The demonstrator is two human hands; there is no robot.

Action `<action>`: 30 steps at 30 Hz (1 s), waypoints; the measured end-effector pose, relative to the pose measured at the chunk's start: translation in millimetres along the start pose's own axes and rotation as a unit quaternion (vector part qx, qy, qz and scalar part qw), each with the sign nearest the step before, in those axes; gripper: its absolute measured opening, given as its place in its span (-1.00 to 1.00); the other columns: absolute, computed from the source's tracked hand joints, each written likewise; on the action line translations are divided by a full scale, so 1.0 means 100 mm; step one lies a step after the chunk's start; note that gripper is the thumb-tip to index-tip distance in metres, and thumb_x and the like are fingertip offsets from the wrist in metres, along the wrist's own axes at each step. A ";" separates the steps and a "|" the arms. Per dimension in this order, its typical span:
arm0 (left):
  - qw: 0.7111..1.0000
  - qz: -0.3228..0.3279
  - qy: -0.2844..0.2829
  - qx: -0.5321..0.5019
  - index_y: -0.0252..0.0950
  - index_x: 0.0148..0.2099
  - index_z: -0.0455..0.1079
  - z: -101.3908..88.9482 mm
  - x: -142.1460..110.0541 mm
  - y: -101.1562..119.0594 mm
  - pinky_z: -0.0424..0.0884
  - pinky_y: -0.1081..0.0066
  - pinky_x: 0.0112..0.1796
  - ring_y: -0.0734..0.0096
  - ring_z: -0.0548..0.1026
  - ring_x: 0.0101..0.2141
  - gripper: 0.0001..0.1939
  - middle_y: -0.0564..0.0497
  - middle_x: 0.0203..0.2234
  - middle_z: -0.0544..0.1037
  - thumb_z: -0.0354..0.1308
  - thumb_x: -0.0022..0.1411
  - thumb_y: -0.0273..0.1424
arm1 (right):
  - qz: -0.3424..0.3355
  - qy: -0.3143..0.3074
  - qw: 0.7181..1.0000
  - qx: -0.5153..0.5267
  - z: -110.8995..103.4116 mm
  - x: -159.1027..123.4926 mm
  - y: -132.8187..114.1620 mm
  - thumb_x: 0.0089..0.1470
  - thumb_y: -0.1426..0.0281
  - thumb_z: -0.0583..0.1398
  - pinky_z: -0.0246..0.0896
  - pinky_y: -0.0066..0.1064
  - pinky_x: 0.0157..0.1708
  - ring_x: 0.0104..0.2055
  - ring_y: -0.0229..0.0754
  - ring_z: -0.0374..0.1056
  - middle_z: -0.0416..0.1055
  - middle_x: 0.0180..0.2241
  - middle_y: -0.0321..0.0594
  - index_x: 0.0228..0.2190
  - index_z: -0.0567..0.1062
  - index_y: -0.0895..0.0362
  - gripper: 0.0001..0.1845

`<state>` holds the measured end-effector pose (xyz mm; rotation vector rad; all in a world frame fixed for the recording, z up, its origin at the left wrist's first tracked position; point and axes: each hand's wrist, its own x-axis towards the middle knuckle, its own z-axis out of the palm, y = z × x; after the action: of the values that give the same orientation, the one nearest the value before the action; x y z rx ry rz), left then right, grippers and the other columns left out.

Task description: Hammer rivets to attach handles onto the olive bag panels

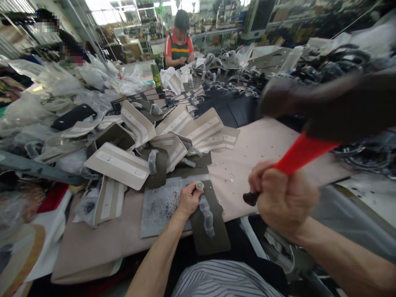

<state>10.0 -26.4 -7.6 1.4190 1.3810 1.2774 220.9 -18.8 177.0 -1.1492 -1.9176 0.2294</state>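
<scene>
Pinkish-beige sheeting [247,148] spreads over the worktable, reaching out on both sides of a speckled grey flat slab [157,208] near the front edge. Well beyond the slab, I can see a co-worker [180,45] in a red shirt and a green apron with a yellow band, hands together. Just behind the slab and to its left lies a loose heap of stiff cream and olive panels [119,165], some with clear-wrapped handles. High to the right of the slab, blurred, is a dark-headed hammer with a red handle [321,126]; the person's right hand [283,200] is clenched around the handle, its dark butt jutting below the fist. At the slab's right side, one dark olive rectangular panel [221,231] hangs over the table's front edge, bearing a curved handle wrapped in clear plastic [206,216]. Above that panel, beside the slab's right end, the left hand's [188,200] fingers grip a small silvery round-ended tool [199,186], round end up; its lower part is hidden, so I cannot tell whether it touches the panel.
</scene>
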 end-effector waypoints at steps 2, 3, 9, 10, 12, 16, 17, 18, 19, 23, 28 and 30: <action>1.000 -0.005 -0.007 0.006 -0.26 -0.24 0.51 0.00 0.00 -0.01 0.40 0.45 -0.30 0.41 0.48 -0.39 -0.88 0.07 -0.44 0.55 0.15 0.18 -0.47 | -0.021 -0.121 0.990 -0.064 0.14 -0.20 0.12 0.31 0.22 -0.06 -0.08 -0.39 -0.55 -0.62 -0.25 0.16 0.25 -0.64 -0.30 -0.42 0.31 0.11 -0.66; 1.000 -0.006 -0.012 0.010 -0.26 -0.25 0.51 0.00 0.00 -0.02 0.39 0.45 -0.31 0.42 0.47 -0.40 -0.88 0.08 -0.46 0.54 0.15 0.17 -0.48 | -0.020 -0.205 0.972 -0.114 0.19 -0.28 0.19 0.30 0.20 -0.04 -0.16 -0.39 -0.57 -0.65 -0.26 0.13 0.23 -0.67 -0.31 -0.44 0.31 0.11 -0.65; 1.000 -0.005 -0.009 0.006 -0.26 -0.19 0.51 -0.01 0.00 0.00 0.40 0.42 -0.24 0.37 0.50 -0.33 -0.84 0.05 -0.37 0.58 0.16 0.17 -0.45 | 0.102 -0.414 0.875 -0.228 0.29 -0.37 0.64 0.34 0.19 -0.09 -0.17 -0.40 -0.52 -0.53 -0.21 0.31 0.43 -0.51 -0.21 -0.28 0.36 0.14 -0.64; 1.000 -0.006 -0.009 0.004 -0.26 -0.19 0.51 -0.01 0.00 0.00 0.41 0.41 -0.22 0.36 0.51 -0.31 -0.85 0.04 -0.36 0.58 0.16 0.17 -0.45 | 0.126 -0.411 0.877 -0.215 0.31 -0.39 0.75 0.35 0.19 -0.10 -0.12 -0.41 -0.50 -0.49 -0.20 0.33 0.43 -0.49 -0.20 -0.28 0.37 0.14 -0.63; 1.000 -0.008 -0.014 0.000 -0.26 -0.19 0.50 -0.01 0.00 0.02 0.42 0.39 -0.20 0.34 0.53 -0.28 -0.85 0.02 -0.32 0.60 0.17 0.16 -0.46 | 0.173 -0.407 0.873 -0.208 0.41 -0.47 0.99 0.36 0.21 -0.11 -0.03 -0.42 -0.45 -0.43 -0.19 0.36 0.44 -0.47 -0.18 -0.28 0.38 0.16 -0.61; 1.000 -0.009 -0.016 -0.009 -0.24 -0.05 0.47 -0.02 -0.01 0.05 0.46 0.34 -0.13 0.29 0.57 -0.21 -0.72 -0.02 -0.25 0.62 0.19 0.15 -0.47 | 0.199 -0.378 0.864 -0.267 0.62 -0.64 1.23 0.33 0.26 -0.05 0.12 -0.33 -0.30 -0.25 -0.05 0.41 0.45 -0.26 0.02 -0.07 0.37 0.26 -0.63; 1.000 -0.005 -0.019 -0.010 -0.24 0.01 0.44 -0.02 -0.02 0.07 0.47 0.32 -0.10 0.29 0.57 -0.19 -0.66 -0.04 -0.21 0.62 0.20 0.15 -0.48 | 0.177 -0.358 0.875 -0.274 0.65 -0.66 1.18 0.31 0.29 -0.01 0.14 -0.28 -0.22 -0.15 0.00 0.39 0.42 -0.13 0.11 0.03 0.31 0.28 -0.61; 1.000 0.000 -0.023 -0.009 -0.24 0.07 0.41 -0.02 -0.03 0.08 0.47 0.31 -0.08 0.28 0.57 -0.17 -0.61 -0.06 -0.18 0.62 0.20 0.16 -0.48 | 0.138 -0.337 0.892 -0.268 0.66 -0.67 1.09 0.28 0.33 0.01 0.13 -0.22 -0.12 -0.04 0.04 0.34 0.34 0.00 0.17 0.12 0.25 0.28 -0.56; 1.000 0.004 -0.028 -0.007 -0.24 0.11 0.39 -0.03 -0.03 0.09 0.47 0.30 -0.06 0.28 0.57 -0.15 -0.57 -0.08 -0.15 0.61 0.20 0.17 -0.48 | 0.079 -0.323 0.910 -0.249 0.66 -0.67 0.96 0.25 0.39 0.03 0.09 -0.17 -0.03 0.06 0.07 0.26 0.25 0.11 0.17 0.18 0.19 0.25 -0.51; 0.999 0.003 -0.028 0.015 -0.24 0.07 0.43 -0.04 -0.05 0.12 0.47 0.28 -0.05 0.26 0.56 -0.12 -0.62 -0.08 -0.14 0.61 0.18 0.18 -0.48 | -0.220 -0.404 0.884 -0.081 0.68 -0.67 0.43 0.05 0.51 0.13 0.00 -0.14 0.08 0.15 0.04 0.10 0.20 0.16 0.02 0.11 0.31 0.12 -0.45; 0.993 -0.076 0.059 -0.066 -0.31 -0.26 0.49 0.02 0.09 0.11 0.49 0.30 -0.15 0.30 0.59 -0.27 -0.87 -0.04 -0.34 0.63 0.26 0.09 -0.41 | -0.297 -0.473 0.825 -0.090 0.90 -0.78 0.23 0.02 0.39 0.17 -0.02 -0.11 0.05 -0.07 -0.01 0.21 0.36 -0.14 -0.04 -0.24 0.45 0.16 -0.79; 0.955 -0.139 0.184 -0.186 -0.34 -0.31 0.43 0.02 0.20 0.14 0.51 0.28 -0.24 0.33 0.59 -0.38 -0.80 -0.01 -0.45 0.59 0.27 0.08 -0.31 | -0.284 -0.462 0.829 -0.138 0.98 -0.77 0.22 0.03 0.38 0.16 0.00 -0.09 0.02 -0.12 0.02 0.23 0.38 -0.21 0.00 -0.26 0.46 0.21 -0.79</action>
<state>12.9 -7.6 8.3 0.7272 1.4203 1.5608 176.5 -42.3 61.3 -0.5818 -3.1527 0.1942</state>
